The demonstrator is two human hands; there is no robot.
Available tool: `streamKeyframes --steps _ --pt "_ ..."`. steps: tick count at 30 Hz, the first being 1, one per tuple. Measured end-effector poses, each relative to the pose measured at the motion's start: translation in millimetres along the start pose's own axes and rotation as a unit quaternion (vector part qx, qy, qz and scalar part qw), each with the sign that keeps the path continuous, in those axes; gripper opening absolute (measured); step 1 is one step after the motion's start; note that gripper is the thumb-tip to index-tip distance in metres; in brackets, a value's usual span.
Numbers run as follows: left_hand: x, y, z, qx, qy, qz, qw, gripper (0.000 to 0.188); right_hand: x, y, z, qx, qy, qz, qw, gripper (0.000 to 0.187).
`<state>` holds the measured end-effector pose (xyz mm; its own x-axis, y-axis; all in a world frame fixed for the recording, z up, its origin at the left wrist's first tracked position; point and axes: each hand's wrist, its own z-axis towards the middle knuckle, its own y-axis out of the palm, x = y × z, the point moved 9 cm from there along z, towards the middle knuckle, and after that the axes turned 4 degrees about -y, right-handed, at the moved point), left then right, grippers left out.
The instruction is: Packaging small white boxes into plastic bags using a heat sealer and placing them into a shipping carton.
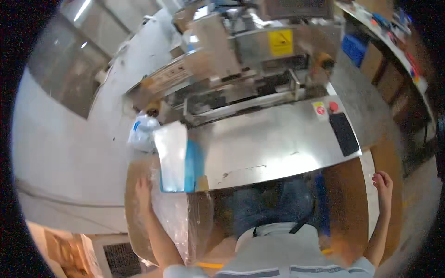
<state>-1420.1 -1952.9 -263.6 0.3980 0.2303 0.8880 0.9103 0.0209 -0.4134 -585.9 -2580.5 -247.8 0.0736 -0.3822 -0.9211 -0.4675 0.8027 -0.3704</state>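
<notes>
At the left box [133, 217], which holds clear plastic [176, 220], the left hand [144, 189] is too blurred to tell its fingers' state. Beside it, the blue bin [195, 162] holds white sheets [170, 153], probably light, limp and slippery, best taken by the upper edge; far right, the right hand [383, 180] curls its fingers, grip unclear.

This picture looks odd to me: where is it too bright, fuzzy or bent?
Head view: glare whitens the metal tabletop near its front edge; the machine behind is smeared, and the left hand is blurred too; the wide fisheye lens bows straight edges, with black around the round image.
</notes>
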Motion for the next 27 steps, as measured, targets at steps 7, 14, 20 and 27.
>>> streamKeyframes --steps 7,14,20,27 --pt "159.7 70.1 -30.0 0.144 0.231 0.195 0.942 0.029 -115.7 123.4 3.4 -0.134 -0.205 -0.016 0.969 0.024" --pt "205.0 60.3 -63.2 0.238 0.32 0.28 0.873 0.019 -166.3 154.7 -29.3 -0.151 -0.158 0.024 0.976 0.024" --pt "262.7 150.9 -185.5 0.018 0.448 0.224 0.865 0.021 -268.9 258.8 -68.5 -0.186 -0.355 -0.047 0.915 0.047" --pt "259.9 237.7 -314.8 -0.28 0.468 0.111 0.831 0.02 -317.8 365.4 -114.2 -0.38 -0.398 0.007 0.835 0.035"
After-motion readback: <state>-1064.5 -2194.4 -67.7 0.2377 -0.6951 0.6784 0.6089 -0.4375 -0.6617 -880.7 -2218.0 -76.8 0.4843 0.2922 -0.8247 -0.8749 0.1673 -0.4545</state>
